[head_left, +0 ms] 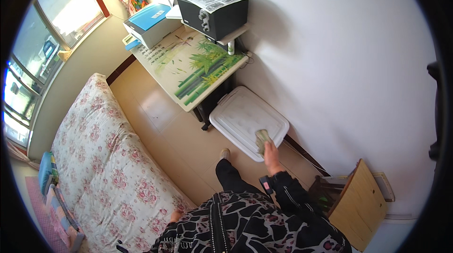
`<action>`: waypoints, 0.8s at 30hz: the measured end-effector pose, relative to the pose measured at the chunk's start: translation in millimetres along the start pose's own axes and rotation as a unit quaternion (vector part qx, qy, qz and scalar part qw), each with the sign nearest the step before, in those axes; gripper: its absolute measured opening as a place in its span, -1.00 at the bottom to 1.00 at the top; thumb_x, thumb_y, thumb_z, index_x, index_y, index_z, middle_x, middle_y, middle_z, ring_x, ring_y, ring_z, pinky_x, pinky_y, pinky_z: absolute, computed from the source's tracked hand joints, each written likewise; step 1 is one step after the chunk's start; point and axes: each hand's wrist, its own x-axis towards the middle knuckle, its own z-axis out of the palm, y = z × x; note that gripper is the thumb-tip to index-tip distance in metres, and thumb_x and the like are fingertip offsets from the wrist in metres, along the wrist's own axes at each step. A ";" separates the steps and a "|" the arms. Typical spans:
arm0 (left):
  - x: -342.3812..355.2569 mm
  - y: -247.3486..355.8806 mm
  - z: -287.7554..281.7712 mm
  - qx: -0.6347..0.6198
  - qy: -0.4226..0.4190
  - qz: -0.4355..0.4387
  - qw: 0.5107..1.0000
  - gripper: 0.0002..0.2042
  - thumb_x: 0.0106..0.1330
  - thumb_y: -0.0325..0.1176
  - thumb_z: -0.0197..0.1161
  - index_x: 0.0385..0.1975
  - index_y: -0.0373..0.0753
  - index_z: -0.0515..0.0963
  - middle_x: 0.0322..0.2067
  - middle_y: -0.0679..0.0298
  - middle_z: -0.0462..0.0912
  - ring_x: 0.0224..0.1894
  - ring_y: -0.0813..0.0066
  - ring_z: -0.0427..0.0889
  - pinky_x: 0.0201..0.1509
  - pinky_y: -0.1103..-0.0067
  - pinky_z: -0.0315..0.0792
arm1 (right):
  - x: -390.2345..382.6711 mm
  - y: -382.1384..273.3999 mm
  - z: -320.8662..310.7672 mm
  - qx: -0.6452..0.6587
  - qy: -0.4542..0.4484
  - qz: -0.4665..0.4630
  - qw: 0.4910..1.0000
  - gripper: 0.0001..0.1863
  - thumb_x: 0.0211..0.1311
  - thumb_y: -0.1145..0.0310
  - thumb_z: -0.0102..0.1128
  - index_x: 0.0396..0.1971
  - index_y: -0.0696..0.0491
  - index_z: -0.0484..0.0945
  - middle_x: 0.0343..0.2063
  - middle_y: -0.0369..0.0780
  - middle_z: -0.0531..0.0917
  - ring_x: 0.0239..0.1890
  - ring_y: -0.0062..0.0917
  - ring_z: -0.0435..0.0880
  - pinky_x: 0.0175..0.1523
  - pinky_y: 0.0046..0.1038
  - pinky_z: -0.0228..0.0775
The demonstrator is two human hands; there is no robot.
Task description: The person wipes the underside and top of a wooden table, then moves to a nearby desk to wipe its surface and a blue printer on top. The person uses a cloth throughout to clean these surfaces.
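My right hand point(272, 153) reaches out over the near corner of a white plastic storage box lid point(240, 116) on the floor and is closed on a small greenish crumpled cloth point(262, 139). A dark band sits on that wrist. My left hand point(175, 215) shows only as a small patch of skin low at my side, next to the floral bed; its fingers are hidden. My dark trouser leg and one foot point(225, 153) stand just left of the box.
A table point(188, 71) with a bamboo-print top stands behind the box, carrying a black oven-like appliance point(214, 14) and a white and blue printer point(148, 24). A bed with a floral cover point(104, 158) fills the left. A wooden stool point(361, 203) stands at right by the wall.
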 end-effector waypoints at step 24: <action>234.6 145.5 -259.3 0.032 -0.103 -0.059 0.992 -0.67 0.22 -0.25 0.33 -0.14 -0.37 0.60 -0.32 0.06 0.74 -0.36 0.32 0.75 -0.20 0.46 0.60 | 189.6 -60.2 299.4 -0.467 -0.231 -0.300 0.799 -0.33 0.28 0.15 0.09 0.39 -0.05 0.23 0.44 -0.28 0.17 0.51 -0.34 -0.01 0.52 -0.06 -0.23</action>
